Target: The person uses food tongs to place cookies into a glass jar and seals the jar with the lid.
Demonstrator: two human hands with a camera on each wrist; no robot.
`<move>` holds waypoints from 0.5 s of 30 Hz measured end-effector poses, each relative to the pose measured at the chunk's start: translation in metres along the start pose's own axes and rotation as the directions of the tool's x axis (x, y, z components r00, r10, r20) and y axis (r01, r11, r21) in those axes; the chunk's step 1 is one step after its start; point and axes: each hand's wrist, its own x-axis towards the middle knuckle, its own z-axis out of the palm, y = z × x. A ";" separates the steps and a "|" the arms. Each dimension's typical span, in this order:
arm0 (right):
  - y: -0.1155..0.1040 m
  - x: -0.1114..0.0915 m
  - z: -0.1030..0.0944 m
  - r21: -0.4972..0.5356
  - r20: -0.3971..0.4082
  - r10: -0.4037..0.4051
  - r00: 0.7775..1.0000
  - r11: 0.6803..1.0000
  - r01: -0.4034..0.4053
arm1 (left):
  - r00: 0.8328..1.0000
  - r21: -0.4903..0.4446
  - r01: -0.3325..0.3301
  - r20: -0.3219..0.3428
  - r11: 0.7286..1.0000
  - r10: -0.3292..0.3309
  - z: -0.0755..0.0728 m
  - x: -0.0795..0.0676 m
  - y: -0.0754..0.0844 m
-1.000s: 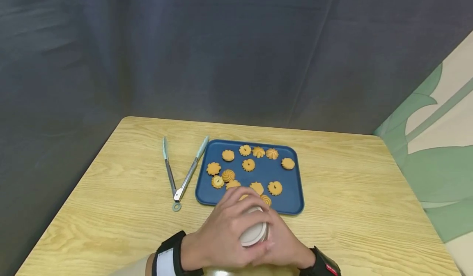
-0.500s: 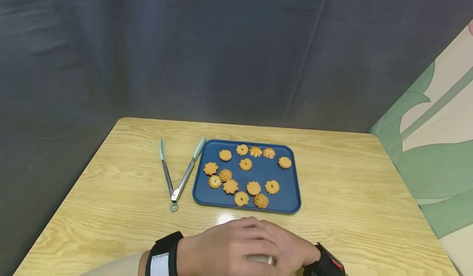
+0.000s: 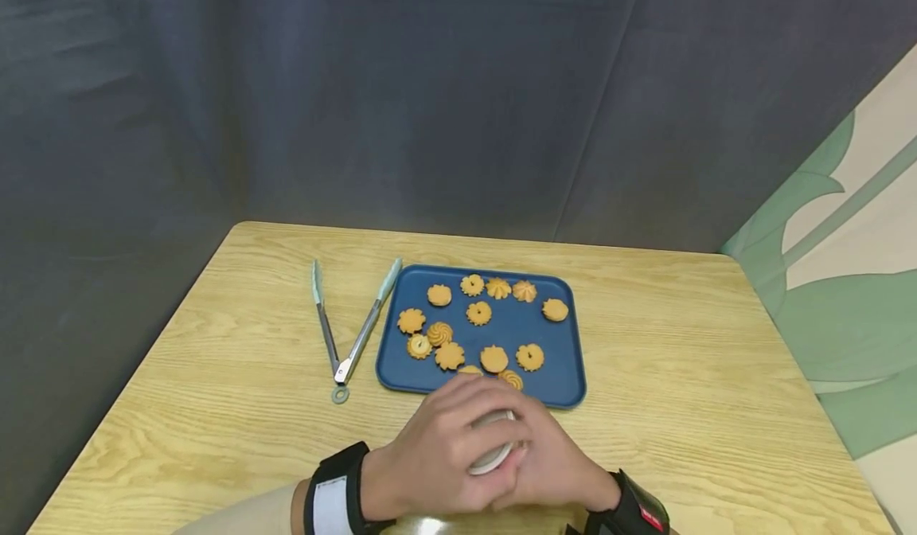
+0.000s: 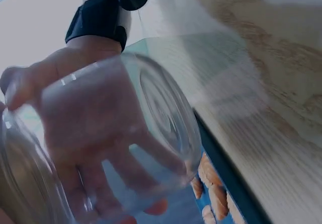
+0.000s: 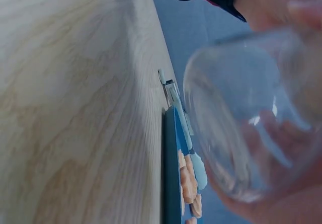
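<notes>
Close to the table's front, both hands hold a clear jar (image 4: 161, 116) with a white lid (image 3: 490, 462). My left hand (image 3: 440, 455) curls its fingers over the lid end, and the lid shows between them. My right hand (image 3: 559, 463) wraps round the jar's body from the other side. Through the jar's see-through wall, fingers are visible and nothing shows inside. In both wrist views the jar is tilted and its base stands off the table. Just beyond the hands lies a blue tray (image 3: 552, 388) with several cookies (image 3: 450, 356) on it; the fingers hide part of its near edge.
Metal tongs (image 3: 344, 369) with pale blue tips lie spread on the wooden table (image 3: 673, 360), left of the tray. A dark curtain (image 3: 444, 105) hangs behind the table, and a green and cream patterned cloth (image 3: 845, 320) is at the right.
Both hands dipped with the jar toward the bottom of the head view, then came back up. The hold on the jar and lid persists. Tray, cookies and tongs stay put; the view shifts slightly.
</notes>
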 end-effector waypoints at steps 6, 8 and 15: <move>-0.003 -0.005 -0.008 -0.026 -0.008 0.121 0.993 0.992 -0.121 | 0.960 0.088 0.078 0.262 0.993 -0.099 -0.017 0.006 0.000; -0.004 -0.007 -0.014 0.029 0.048 0.159 0.986 0.987 -0.160 | 0.898 0.108 0.052 0.429 0.993 -0.093 -0.032 0.011 -0.002; -0.005 -0.008 -0.020 0.270 0.325 0.074 0.943 0.948 -0.167 | 0.777 0.061 -0.175 0.621 0.983 0.100 -0.058 0.023 0.003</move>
